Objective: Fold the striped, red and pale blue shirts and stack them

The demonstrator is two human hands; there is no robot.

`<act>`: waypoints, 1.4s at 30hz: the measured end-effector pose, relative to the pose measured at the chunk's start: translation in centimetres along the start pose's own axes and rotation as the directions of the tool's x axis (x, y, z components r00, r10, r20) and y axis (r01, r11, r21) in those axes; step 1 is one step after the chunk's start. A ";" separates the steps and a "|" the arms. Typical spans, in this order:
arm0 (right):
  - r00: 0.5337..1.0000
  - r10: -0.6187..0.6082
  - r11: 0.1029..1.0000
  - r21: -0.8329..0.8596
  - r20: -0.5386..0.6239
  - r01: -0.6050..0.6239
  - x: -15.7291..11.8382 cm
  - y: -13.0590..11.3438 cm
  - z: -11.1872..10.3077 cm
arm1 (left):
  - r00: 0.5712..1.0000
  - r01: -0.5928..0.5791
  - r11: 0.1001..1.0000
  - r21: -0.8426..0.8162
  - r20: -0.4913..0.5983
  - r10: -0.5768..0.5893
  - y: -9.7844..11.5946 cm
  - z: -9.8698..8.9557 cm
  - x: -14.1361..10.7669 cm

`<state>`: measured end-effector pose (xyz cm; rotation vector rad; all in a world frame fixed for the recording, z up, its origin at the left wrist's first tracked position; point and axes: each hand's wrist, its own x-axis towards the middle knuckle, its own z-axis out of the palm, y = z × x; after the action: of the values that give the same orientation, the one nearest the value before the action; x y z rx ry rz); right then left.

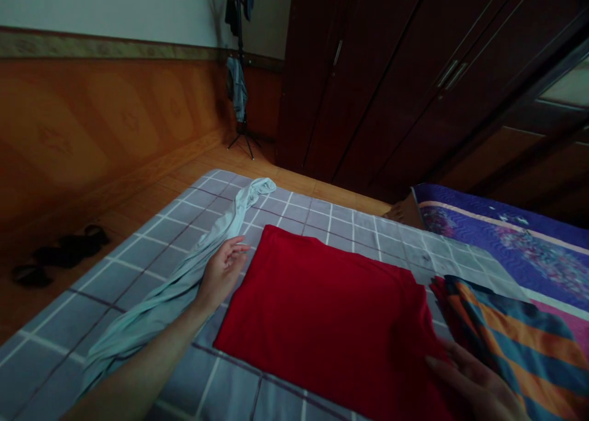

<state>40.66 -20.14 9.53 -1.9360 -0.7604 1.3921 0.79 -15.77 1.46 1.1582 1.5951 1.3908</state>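
A red garment (331, 310), folded into a rough rectangle, lies flat on a grey checked bed sheet (276, 396). My left hand (224, 270) hovers by its left edge, fingers loosely curled and apart, holding nothing. At the garment's right edge is my right hand (478, 381), dim and partly blurred, with thumb and fingers closed on the red cloth there. Beneath and beyond my left forearm stretches a long, twisted pale-green cloth (184, 280). Close to my right hand lies a folded pile with an orange-and-blue striped garment (529, 329) on top.
A purple flowered quilt (506, 224) covers the right side. Beyond the bed's far edge stand a dark wooden wardrobe (368, 71) and a coat stand (240, 40) with clothes hanging. Dark footwear (69, 249) lies on the floor at left, near an orange-panelled wall (105, 114).
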 end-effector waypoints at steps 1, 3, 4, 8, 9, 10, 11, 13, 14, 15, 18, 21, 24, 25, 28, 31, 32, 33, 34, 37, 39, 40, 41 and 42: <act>0.997 -0.074 0.997 -0.004 0.007 0.074 -0.3 -1.0 1.3 | 0.999 0.027 0.999 -0.041 0.020 -0.026 0.2 0.0 0.0; 0.962 -0.255 0.965 -0.042 0.093 0.260 -0.8 -2.9 4.6 | 0.995 0.074 0.990 -0.118 0.079 -0.065 0.7 -0.1 -0.2; 0.923 -0.360 0.924 -0.081 0.138 0.373 -1.2 -3.6 6.7 | 0.991 0.094 0.984 -0.151 0.108 -0.079 0.8 -0.1 -0.2; 0.648 -0.651 0.576 -0.300 0.395 0.761 -3.0 -4.6 16.2 | 0.969 0.189 0.958 -0.215 0.200 -0.147 1.1 -0.2 -0.4; 0.575 -0.680 0.464 -0.339 0.455 0.818 -3.5 -4.2 18.5 | 0.961 0.214 0.954 -0.210 0.223 -0.166 1.1 -0.1 -0.4; 0.510 -0.672 0.357 -0.368 0.537 0.859 -4.1 -3.6 20.6 | 0.952 0.231 0.952 -0.201 0.247 -0.179 1.1 -0.1 -0.4; 0.479 -0.631 0.272 -0.404 0.611 0.873 -4.5 -2.9 22.3 | 0.945 0.240 0.951 -0.194 0.271 -0.184 1.1 0.0 -0.4; 0.469 -0.521 0.138 -0.472 0.713 0.871 -5.1 -1.3 24.8 | 0.936 0.239 0.955 -0.176 0.304 -0.178 1.0 0.0 -0.3; 0.468 -0.481 0.089 -0.490 0.741 0.867 -5.3 -0.5 25.4 | 0.934 0.232 0.959 -0.163 0.314 -0.172 0.8 0.1 -0.3; 0.464 -0.459 0.055 -0.497 0.758 0.866 -5.3 0.1 25.7 | 0.932 0.225 0.963 -0.147 0.321 -0.168 0.7 0.1 -0.2; 0.433 -0.461 0.027 -0.475 0.775 0.879 -5.0 0.9 25.6 | 0.931 0.202 0.975 -0.091 0.328 -0.162 0.3 0.0 -0.2; 0.408 -0.465 0.028 -0.448 0.785 0.894 -4.7 1.0 25.2 | 0.928 0.174 0.984 -0.050 0.341 -0.147 0.1 0.2 0.0; 0.369 -0.465 -0.002 -0.418 0.805 0.909 -4.7 1.1 25.1 | 0.930 0.134 0.991 -0.025 0.347 -0.117 0.4 1.0 0.7; 0.357 -0.464 -0.017 -0.412 0.811 0.911 -4.8 1.2 25.2 | 0.935 0.116 0.993 -0.021 0.341 -0.102 0.5 1.4 1.1; 0.334 -0.453 -0.050 -0.397 0.827 0.917 -5.1 1.6 25.1 | 0.958 0.059 0.998 -0.017 0.283 -0.052 0.9 2.7 2.4; 0.319 -0.448 -0.056 -0.382 0.835 0.922 -5.4 1.8 24.9 | 0.971 0.035 0.998 -0.046 0.240 -0.023 0.9 3.6 3.5; 0.310 -0.449 -0.064 -0.376 0.838 0.924 -5.5 1.8 24.8 | 0.972 0.033 0.998 -0.058 0.234 -0.018 0.9 3.7 3.7; 0.296 -0.452 -0.078 -0.368 0.841 0.927 -5.5 1.9 24.7 | 0.973 0.033 0.997 -0.066 0.230 -0.017 0.8 3.7 3.8; 0.282 -0.453 -0.095 -0.360 0.846 0.928 -5.5 2.0 24.7 | 0.974 0.034 0.997 -0.072 0.225 -0.017 0.7 3.7 3.8; 0.227 -0.465 -0.167 -0.337 0.856 0.927 -5.5 2.4 24.8 | 0.979 0.037 0.997 -0.065 0.203 -0.022 0.3 3.4 3.6; 0.192 -0.474 -0.213 -0.323 0.860 0.922 -5.5 2.9 25.0 | 0.983 0.029 0.998 -0.048 0.185 -0.019 0.0 3.4 3.6; 0.176 -0.476 -0.230 -0.315 0.862 0.921 -5.6 3.1 25.1 | 0.984 0.022 0.999 -0.037 0.177 -0.015 -0.1 3.4 3.7; 0.161 -0.476 -0.245 -0.306 0.865 0.920 -5.6 3.4 25.2 | 0.985 0.015 1.000 -0.027 0.171 -0.010 -0.1 3.4 3.7; 0.149 -0.472 -0.261 -0.299 0.869 0.918 -5.7 3.6 25.3 | 0.986 0.006 1.000 -0.017 0.164 -0.004 -0.2 3.4 3.8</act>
<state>15.24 -22.78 4.00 -0.8440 -2.8605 0.3728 2.63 -11.05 0.88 1.2251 1.4662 1.2687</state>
